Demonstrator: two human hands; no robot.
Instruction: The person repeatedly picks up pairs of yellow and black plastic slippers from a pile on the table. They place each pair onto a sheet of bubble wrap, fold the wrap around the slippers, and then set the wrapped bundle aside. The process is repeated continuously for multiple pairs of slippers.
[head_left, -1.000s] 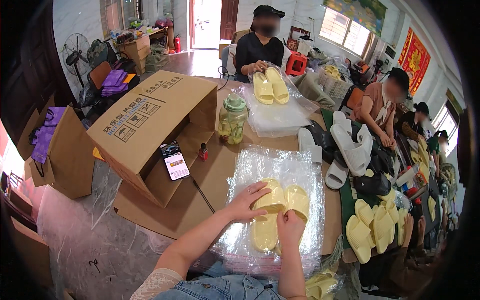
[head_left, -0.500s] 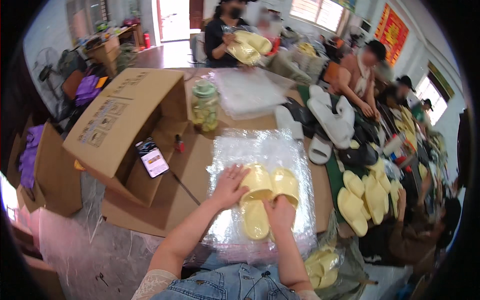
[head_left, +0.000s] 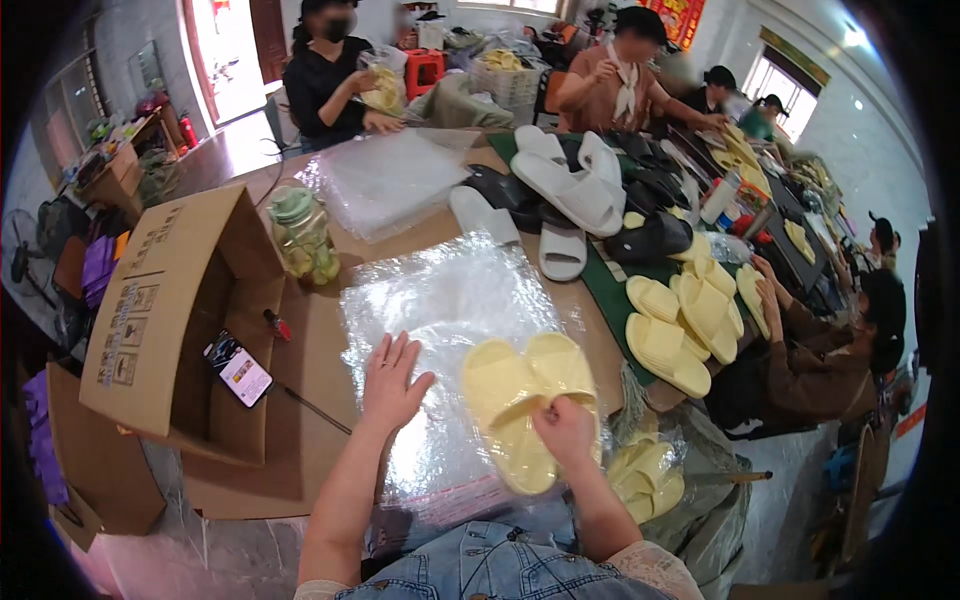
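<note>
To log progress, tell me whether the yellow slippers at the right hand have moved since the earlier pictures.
Yes: the yellow slippers have moved rightward, now nearer the right edge of the clear bag stack.

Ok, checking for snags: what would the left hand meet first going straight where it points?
Past the clear plastic bags beneath the left hand, probably the farther bag stack; depth is unclear.

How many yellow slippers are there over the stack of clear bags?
2, side by side at the right hand: the left slipper and the right slipper, the latter partly covered by that hand. No third shows there.
</note>
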